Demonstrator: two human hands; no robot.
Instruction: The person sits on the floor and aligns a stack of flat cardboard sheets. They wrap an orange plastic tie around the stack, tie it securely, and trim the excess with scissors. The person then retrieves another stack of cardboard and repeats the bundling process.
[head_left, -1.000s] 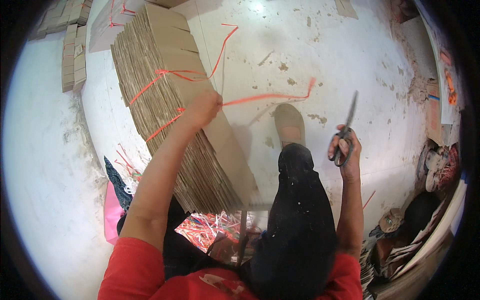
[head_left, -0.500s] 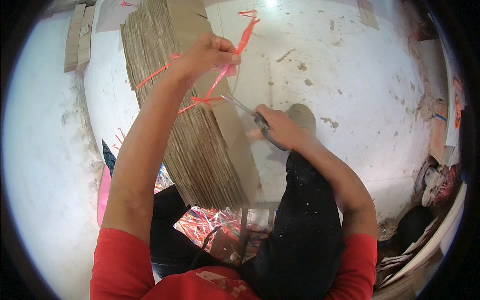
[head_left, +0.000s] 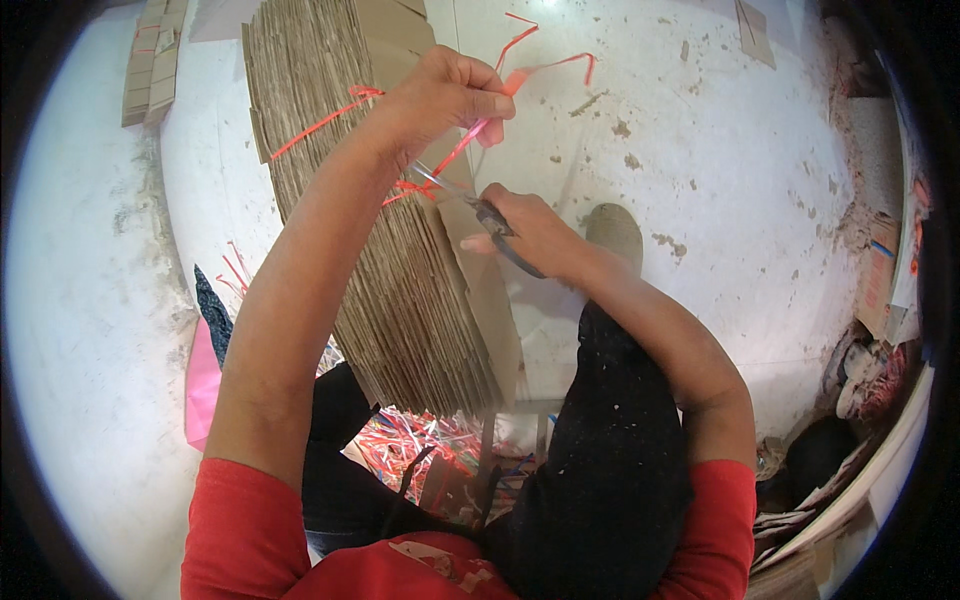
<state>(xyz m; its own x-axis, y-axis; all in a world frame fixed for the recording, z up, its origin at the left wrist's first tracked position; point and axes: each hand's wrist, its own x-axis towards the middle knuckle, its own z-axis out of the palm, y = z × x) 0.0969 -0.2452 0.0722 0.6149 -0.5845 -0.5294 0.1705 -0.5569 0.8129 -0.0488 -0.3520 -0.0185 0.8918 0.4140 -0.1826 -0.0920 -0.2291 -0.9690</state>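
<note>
A tall bundle of flat cardboard sheets (head_left: 400, 290) lies slanting in front of me, bound by two bands of red plastic twine. My left hand (head_left: 455, 98) pinches the loose ends of the nearer pink-red twine (head_left: 455, 155) and holds them up, taut from the knot on the bundle's edge. In my right hand (head_left: 525, 232) is a pair of scissors (head_left: 490, 213) with dark handles. Its blades are parted around the twine just above the knot. The farther twine band (head_left: 318, 133) stays tied, its knot beside my left forearm.
Colourful twine scraps (head_left: 420, 445) lie in a heap below the bundle, between my legs. Another cardboard bundle (head_left: 152, 70) stands at the far left. On the right, by the wall, are cardboard pieces (head_left: 877, 275) and clutter. A pink sheet (head_left: 203, 385) is at the left.
The scissors have moved left and up, from beside the knot to around the twine. My left hand has shifted slightly right and up with the twine ends.
</note>
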